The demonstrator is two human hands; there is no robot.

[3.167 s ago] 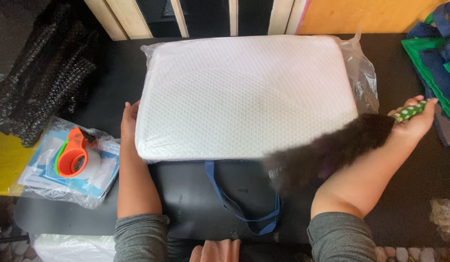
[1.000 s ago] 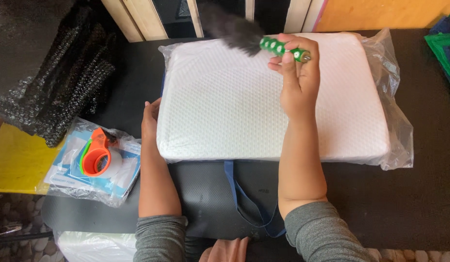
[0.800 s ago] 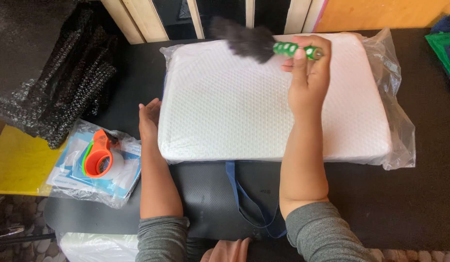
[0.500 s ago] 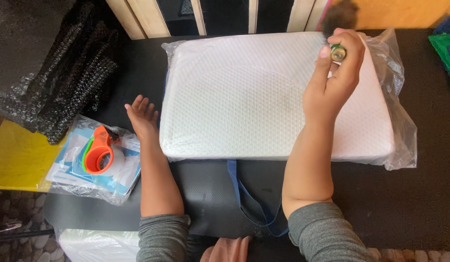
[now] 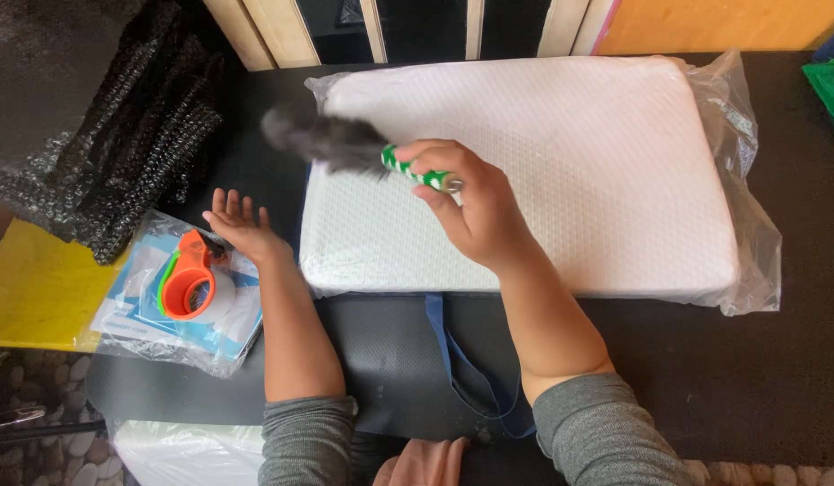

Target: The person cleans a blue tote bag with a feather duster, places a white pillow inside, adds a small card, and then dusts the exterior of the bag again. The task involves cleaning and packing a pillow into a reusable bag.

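- Head view: right hand is clamped on the green handle of a duster, pointing left over the white pillow.
- Left hand, fingers spread and empty, sits beside the pillow's left edge on the table.

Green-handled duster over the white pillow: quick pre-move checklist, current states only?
1. Grip on the green-and-white handled duster with dark fluffy head: right hand closed around the handle end. Ok.
2. Duster head over the white textured pillow: it is at the pillow's upper left corner, blurred; contact cannot tell.
3. Left hand away from the pillow: open, fingers spread, beside the orange tape dispenser. Ok.
4. Clear plastic bag off the pillow top: bunched along the right side, top bare. Ok.
5. Pillow fully on the black table: Ok.
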